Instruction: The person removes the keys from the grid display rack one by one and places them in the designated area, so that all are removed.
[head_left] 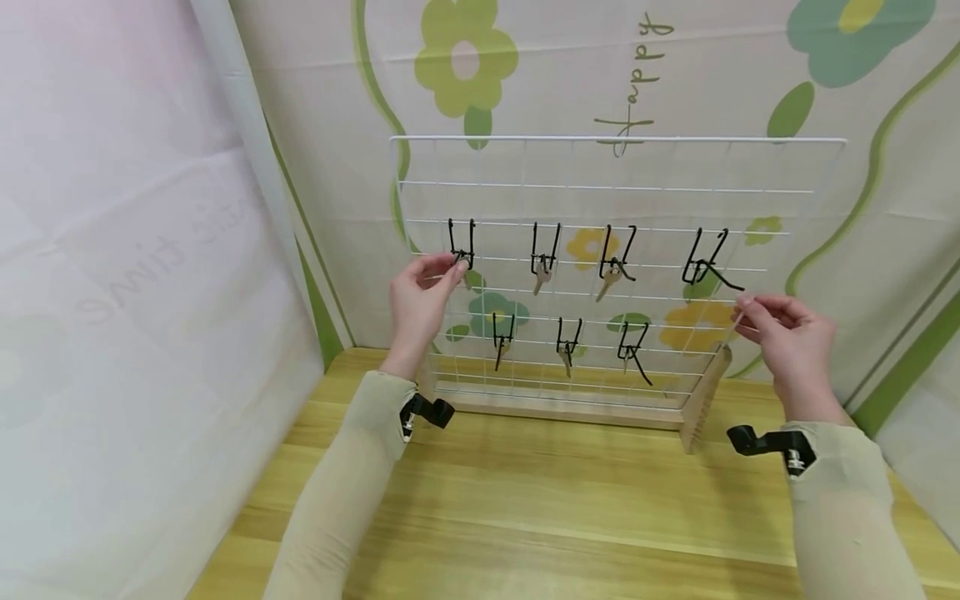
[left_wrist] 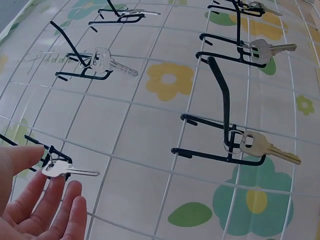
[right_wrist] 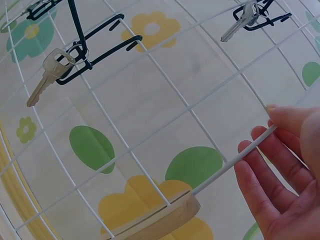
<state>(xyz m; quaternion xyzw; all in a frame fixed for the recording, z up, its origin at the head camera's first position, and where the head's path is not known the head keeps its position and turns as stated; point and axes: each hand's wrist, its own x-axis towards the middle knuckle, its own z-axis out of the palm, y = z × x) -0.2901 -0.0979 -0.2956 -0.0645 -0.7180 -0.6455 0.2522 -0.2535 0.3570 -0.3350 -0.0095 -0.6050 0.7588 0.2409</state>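
A white wire grid rack (head_left: 525,185) stands upright in a wooden base (head_left: 570,414). Black hooks hang on it in two rows, with metal keys on small rings. My left hand (head_left: 422,304) is at the upper row's leftmost hook (head_left: 452,235). Its thumb and fingers pinch a silver key (left_wrist: 59,169) by the ring end, close against that hook. On the other side, my right hand (head_left: 801,343) pinches the grid's right edge wire (right_wrist: 225,169) between thumb and fingertips. Another key (right_wrist: 52,67) hangs on a lower-row hook in the right wrist view.
Beneath the rack lies a wooden table (head_left: 540,508). Close behind it hangs a flower-printed cloth (head_left: 300,50), and a pale cloth wall (head_left: 135,333) rises on the left. A brass-coloured key (head_left: 609,283) hangs on the third upper hook.
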